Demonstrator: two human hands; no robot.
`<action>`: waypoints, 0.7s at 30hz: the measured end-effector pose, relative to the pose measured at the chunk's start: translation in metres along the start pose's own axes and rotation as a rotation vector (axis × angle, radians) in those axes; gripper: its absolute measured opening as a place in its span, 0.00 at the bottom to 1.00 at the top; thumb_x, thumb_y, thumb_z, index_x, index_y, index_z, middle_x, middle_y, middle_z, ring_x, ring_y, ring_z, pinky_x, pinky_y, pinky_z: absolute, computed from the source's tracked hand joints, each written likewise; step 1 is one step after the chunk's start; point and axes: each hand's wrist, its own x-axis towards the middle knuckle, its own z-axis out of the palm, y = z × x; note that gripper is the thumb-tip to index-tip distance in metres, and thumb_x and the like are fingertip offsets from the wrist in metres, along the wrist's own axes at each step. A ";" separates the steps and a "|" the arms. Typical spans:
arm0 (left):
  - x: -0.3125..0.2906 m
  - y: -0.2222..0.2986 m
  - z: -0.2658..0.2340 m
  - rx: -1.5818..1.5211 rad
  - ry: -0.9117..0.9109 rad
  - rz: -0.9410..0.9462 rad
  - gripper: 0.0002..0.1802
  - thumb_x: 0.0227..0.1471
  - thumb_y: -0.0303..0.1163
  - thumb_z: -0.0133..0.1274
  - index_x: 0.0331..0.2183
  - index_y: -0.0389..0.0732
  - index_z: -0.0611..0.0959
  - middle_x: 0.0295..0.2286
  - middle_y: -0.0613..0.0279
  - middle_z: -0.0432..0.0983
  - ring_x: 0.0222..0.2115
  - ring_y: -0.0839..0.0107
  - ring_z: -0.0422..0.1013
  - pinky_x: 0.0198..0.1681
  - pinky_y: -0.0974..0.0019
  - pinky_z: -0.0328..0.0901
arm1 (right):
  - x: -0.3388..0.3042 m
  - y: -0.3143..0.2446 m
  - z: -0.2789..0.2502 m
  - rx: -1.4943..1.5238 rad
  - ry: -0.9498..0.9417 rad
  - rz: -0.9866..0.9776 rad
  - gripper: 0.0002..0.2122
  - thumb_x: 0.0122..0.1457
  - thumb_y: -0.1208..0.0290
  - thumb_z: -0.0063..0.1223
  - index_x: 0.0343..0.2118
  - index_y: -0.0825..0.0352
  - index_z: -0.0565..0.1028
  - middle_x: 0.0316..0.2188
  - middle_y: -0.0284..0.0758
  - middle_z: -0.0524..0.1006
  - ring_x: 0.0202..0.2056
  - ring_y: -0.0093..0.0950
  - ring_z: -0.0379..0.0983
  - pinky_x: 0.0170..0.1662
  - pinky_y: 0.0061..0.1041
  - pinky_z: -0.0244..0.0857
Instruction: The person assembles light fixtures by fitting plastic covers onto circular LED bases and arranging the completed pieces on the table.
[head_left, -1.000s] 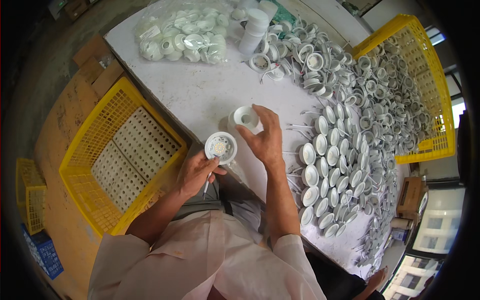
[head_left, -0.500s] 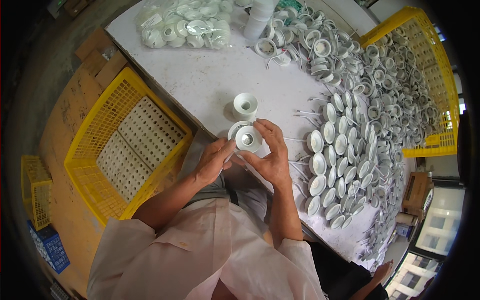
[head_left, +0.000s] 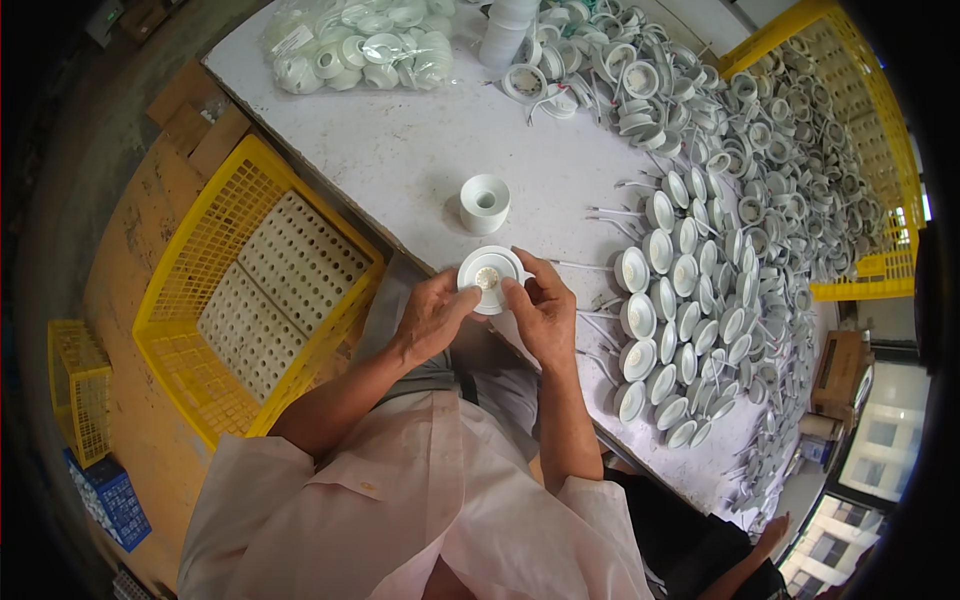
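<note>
The round lamp (head_left: 487, 278) is clamped between left hand (head_left: 434, 315) and right hand (head_left: 545, 315), lying at their two and ten o'clock respectively.

Open tabletop (head_left: 400, 140) stretches beyond the white cup (head_left: 484, 215); discs (head_left: 685, 274) block the right.

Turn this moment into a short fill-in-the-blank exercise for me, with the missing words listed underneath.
1. The left hand and the right hand together hold a round lamp part with a ____ rim.
2. The large basket on the person's left is coloured ____.
3. The rows of wired discs lie to the ____ of both hands.
4. The white cup-shaped part standing near the hands has its visible opening facing ____.

Missing words: white; yellow; right; up
</note>
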 end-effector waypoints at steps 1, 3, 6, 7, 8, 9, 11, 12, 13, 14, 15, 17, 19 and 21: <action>0.001 -0.004 0.002 0.021 0.021 0.022 0.17 0.56 0.31 0.46 0.44 0.30 0.76 0.33 0.58 0.77 0.27 0.79 0.70 0.29 0.75 0.65 | 0.000 0.002 0.002 -0.039 0.013 0.032 0.17 0.52 0.78 0.56 0.47 0.69 0.74 0.38 0.33 0.77 0.28 0.16 0.67 0.34 0.17 0.65; 0.002 -0.004 0.003 0.043 0.041 0.043 0.17 0.55 0.29 0.45 0.44 0.29 0.76 0.32 0.56 0.77 0.29 0.77 0.72 0.32 0.74 0.67 | -0.002 0.004 0.007 -0.012 0.047 0.037 0.15 0.53 0.78 0.55 0.46 0.69 0.76 0.36 0.31 0.77 0.26 0.15 0.66 0.33 0.17 0.64; 0.002 0.000 0.004 0.100 0.060 0.027 0.17 0.53 0.28 0.46 0.43 0.28 0.76 0.31 0.56 0.78 0.31 0.75 0.73 0.36 0.72 0.69 | -0.004 0.005 0.010 0.038 0.081 0.046 0.13 0.54 0.78 0.54 0.44 0.68 0.77 0.34 0.29 0.77 0.25 0.14 0.65 0.31 0.16 0.63; 0.003 -0.003 0.003 0.116 0.073 0.036 0.16 0.53 0.28 0.46 0.42 0.28 0.77 0.31 0.57 0.78 0.30 0.76 0.73 0.35 0.72 0.69 | -0.004 0.004 0.011 0.062 0.082 0.049 0.13 0.55 0.78 0.54 0.44 0.68 0.77 0.33 0.29 0.77 0.24 0.13 0.64 0.30 0.16 0.62; 0.004 -0.005 0.002 0.133 0.087 0.044 0.16 0.52 0.28 0.46 0.41 0.28 0.77 0.30 0.57 0.78 0.30 0.76 0.73 0.34 0.72 0.69 | -0.005 0.004 0.013 0.063 0.082 0.050 0.13 0.55 0.78 0.54 0.44 0.68 0.77 0.33 0.29 0.77 0.24 0.13 0.64 0.30 0.16 0.62; 0.004 -0.004 0.003 0.134 0.086 0.043 0.16 0.52 0.28 0.46 0.41 0.28 0.77 0.30 0.57 0.78 0.30 0.76 0.73 0.34 0.72 0.69 | -0.006 0.004 0.014 0.058 0.095 0.056 0.13 0.55 0.78 0.54 0.44 0.68 0.77 0.32 0.29 0.77 0.23 0.13 0.64 0.29 0.15 0.62; 0.004 -0.002 0.004 0.156 0.084 0.022 0.15 0.52 0.27 0.46 0.40 0.28 0.78 0.29 0.58 0.78 0.28 0.76 0.73 0.33 0.72 0.69 | -0.007 0.003 0.016 0.054 0.110 0.064 0.12 0.55 0.78 0.54 0.44 0.68 0.77 0.32 0.29 0.77 0.23 0.12 0.63 0.28 0.15 0.61; 0.004 -0.003 0.004 0.157 0.082 0.020 0.15 0.52 0.27 0.46 0.40 0.28 0.78 0.29 0.58 0.78 0.28 0.76 0.73 0.33 0.72 0.69 | -0.008 0.002 0.016 0.054 0.124 0.070 0.12 0.55 0.78 0.54 0.43 0.68 0.77 0.31 0.28 0.77 0.22 0.12 0.62 0.27 0.15 0.61; 0.005 -0.005 0.004 0.158 0.084 0.024 0.15 0.52 0.27 0.46 0.39 0.28 0.79 0.29 0.58 0.78 0.27 0.76 0.73 0.32 0.72 0.69 | -0.008 0.001 0.017 0.054 0.137 0.075 0.12 0.55 0.78 0.54 0.43 0.68 0.77 0.30 0.28 0.76 0.22 0.12 0.62 0.26 0.15 0.60; 0.006 -0.006 0.004 0.159 0.085 0.027 0.14 0.51 0.26 0.46 0.39 0.28 0.79 0.28 0.58 0.78 0.27 0.76 0.73 0.32 0.72 0.69 | -0.009 0.004 0.016 0.055 0.139 0.077 0.12 0.55 0.78 0.54 0.43 0.68 0.77 0.30 0.28 0.76 0.22 0.12 0.62 0.26 0.15 0.60; 0.006 -0.006 0.005 0.160 0.082 0.025 0.14 0.51 0.26 0.46 0.39 0.28 0.79 0.28 0.58 0.78 0.27 0.76 0.73 0.32 0.72 0.69 | -0.009 0.009 0.016 0.051 0.160 0.051 0.12 0.55 0.78 0.54 0.43 0.68 0.78 0.30 0.28 0.76 0.22 0.12 0.61 0.25 0.15 0.60; 0.008 -0.006 0.007 0.167 0.075 0.017 0.14 0.52 0.26 0.46 0.38 0.28 0.79 0.28 0.59 0.78 0.27 0.77 0.73 0.31 0.72 0.69 | -0.010 0.015 0.014 0.047 0.184 0.028 0.12 0.54 0.78 0.54 0.42 0.68 0.78 0.30 0.28 0.76 0.21 0.12 0.61 0.25 0.15 0.59; 0.010 -0.007 0.008 0.169 0.077 -0.004 0.14 0.52 0.26 0.47 0.38 0.28 0.80 0.28 0.59 0.78 0.27 0.78 0.72 0.31 0.72 0.69 | -0.011 0.017 0.015 0.034 0.213 0.018 0.12 0.54 0.78 0.54 0.42 0.68 0.78 0.29 0.27 0.76 0.21 0.12 0.60 0.25 0.14 0.58; 0.012 -0.008 0.009 0.169 0.077 -0.024 0.13 0.52 0.26 0.47 0.37 0.28 0.80 0.28 0.60 0.78 0.27 0.78 0.72 0.30 0.72 0.69 | -0.012 0.017 0.015 0.027 0.227 0.006 0.12 0.54 0.78 0.54 0.42 0.68 0.78 0.29 0.27 0.76 0.21 0.12 0.60 0.24 0.14 0.58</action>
